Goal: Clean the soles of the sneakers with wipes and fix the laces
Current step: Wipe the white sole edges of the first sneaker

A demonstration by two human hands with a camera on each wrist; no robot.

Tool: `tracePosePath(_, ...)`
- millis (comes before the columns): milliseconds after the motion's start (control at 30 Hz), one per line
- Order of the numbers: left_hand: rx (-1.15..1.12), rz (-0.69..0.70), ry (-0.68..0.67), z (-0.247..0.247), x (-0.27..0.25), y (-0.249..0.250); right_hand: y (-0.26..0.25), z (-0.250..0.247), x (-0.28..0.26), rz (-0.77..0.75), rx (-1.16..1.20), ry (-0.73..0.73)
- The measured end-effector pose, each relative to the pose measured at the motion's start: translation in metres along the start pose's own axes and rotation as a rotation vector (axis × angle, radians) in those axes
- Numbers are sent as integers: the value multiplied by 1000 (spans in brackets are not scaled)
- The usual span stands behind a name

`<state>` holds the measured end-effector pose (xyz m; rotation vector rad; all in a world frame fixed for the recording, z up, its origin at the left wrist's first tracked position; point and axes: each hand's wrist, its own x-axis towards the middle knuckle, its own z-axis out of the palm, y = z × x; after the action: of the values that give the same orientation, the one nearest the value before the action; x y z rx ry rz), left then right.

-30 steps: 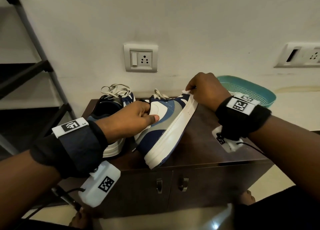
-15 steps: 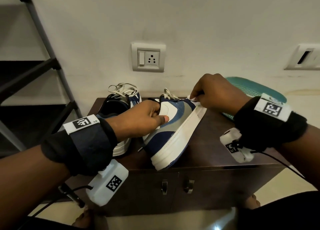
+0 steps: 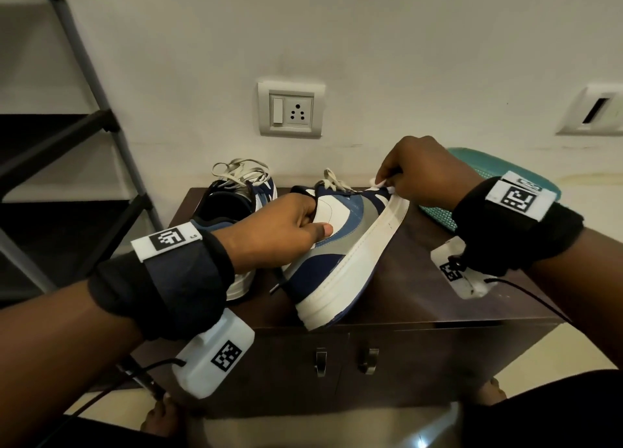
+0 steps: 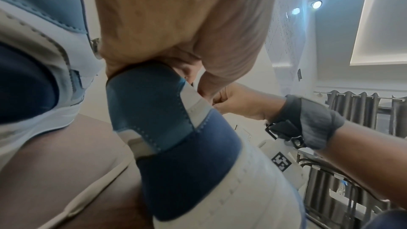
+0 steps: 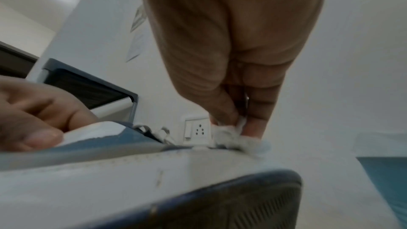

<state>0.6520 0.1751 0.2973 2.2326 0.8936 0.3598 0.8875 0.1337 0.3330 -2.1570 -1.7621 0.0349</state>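
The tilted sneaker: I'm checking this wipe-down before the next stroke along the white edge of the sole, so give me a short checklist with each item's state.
1. Left hand grips the tilted sneaker at its collar: ok.
2. Right hand pinches the wipe: ok.
3. Wipe touches the white sole edge near the toe: ok.
4. Sneaker's heel rests on the cabinet, toe raised: ok.
5. Laces tidy on this sneaker: not ok, they lie loose.
6. Sole edge clean: not ok, a small dark mark shows in the right wrist view.
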Motion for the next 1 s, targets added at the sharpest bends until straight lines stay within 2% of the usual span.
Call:
tracePosePath(100, 5, 2, -7, -1, 2, 0, -4, 3, -3, -7, -34, 13)
tracePosePath(267, -1, 8, -11, -1, 0, 0, 6, 22, 26, 58, -91, 56)
tracePosePath(467, 20, 3, -1, 0, -2, 3, 18, 26, 40, 129, -42, 60)
tracePosePath(767, 94, -22, -8, 0, -2, 8, 7, 0, 16, 38, -38, -15)
tracePosePath(900, 92, -15, -15, -1, -2, 9, 5, -15, 5, 29, -16, -111)
tracePosePath(933, 87, -12, -15, -1, -2, 9, 7, -17, 5, 37, 22, -92)
tracePosePath(1000, 72, -9, -13, 0, -2, 9, 12, -18, 6, 66, 113, 54)
